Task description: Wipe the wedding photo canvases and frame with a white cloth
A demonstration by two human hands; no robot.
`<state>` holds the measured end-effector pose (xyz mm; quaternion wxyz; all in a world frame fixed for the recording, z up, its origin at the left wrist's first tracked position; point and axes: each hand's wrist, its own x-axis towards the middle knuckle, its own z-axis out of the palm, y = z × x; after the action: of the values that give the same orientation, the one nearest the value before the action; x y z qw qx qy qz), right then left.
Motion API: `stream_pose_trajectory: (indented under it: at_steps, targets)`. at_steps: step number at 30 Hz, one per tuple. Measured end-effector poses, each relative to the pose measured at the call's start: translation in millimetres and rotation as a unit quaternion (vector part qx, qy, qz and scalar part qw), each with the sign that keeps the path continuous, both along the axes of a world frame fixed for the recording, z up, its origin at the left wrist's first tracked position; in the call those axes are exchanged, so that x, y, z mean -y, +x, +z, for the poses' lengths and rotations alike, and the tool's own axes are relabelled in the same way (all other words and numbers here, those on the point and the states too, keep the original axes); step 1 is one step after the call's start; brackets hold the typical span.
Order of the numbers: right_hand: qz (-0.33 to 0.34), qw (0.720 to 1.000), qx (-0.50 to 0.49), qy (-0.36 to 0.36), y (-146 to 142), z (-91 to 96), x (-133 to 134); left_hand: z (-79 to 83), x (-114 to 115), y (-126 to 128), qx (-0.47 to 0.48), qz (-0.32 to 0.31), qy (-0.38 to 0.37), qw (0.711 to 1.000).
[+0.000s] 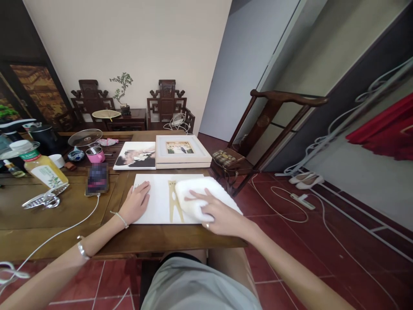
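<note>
- While the left hand (137,202) lies flat and open on the near-left part of the white board (158,202), the right hand (219,215) rests spread on top of a folded white cloth (196,193), pressing down on it rather than closing around it.
- Head view, where stuff is: the board lies flat at the near edge of the wooden table (64,215), right in front of the person, and the cloth sits on its right half.
- Looks like wiping to me. My two cents: keep that left palm firm so the board doesn't skate around, use even pressure with long passes toward the edge, and lift at the gold motif instead of scrubbing it.
- Count time: one cloth, one board, two hands, both on the board.
- Just behind the board: one framed photo (182,150) and one photo print (135,156), side by side and touching.
- One phone (97,178) on a cable, left of the board.
- Two carved chairs (92,101) at the back wall, plus one more chair (258,129) beside the table's right end.
</note>
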<state>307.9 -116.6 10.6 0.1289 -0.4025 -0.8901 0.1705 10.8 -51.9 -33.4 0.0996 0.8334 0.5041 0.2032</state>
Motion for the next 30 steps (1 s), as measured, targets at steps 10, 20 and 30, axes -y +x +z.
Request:
stream_pose_trajectory:
  at_steps: [10, 20, 30]
  targets:
    - [-0.026, 0.999, 0.013, -0.015, 4, 1.6, 0, -2.4, 0, -1, -0.006, 0.000, 0.013, 1.000]
    - [-0.081, 0.995, 0.016, 0.061, 0, -10.3, -89, -0.7, 1, 0, -0.022, 0.007, 0.005, 1.000]
    - [-0.006, 0.998, 0.003, -0.058, 0, 12.6, 40, -3.1, 1, 0, -0.019, 0.007, 0.016, 1.000]
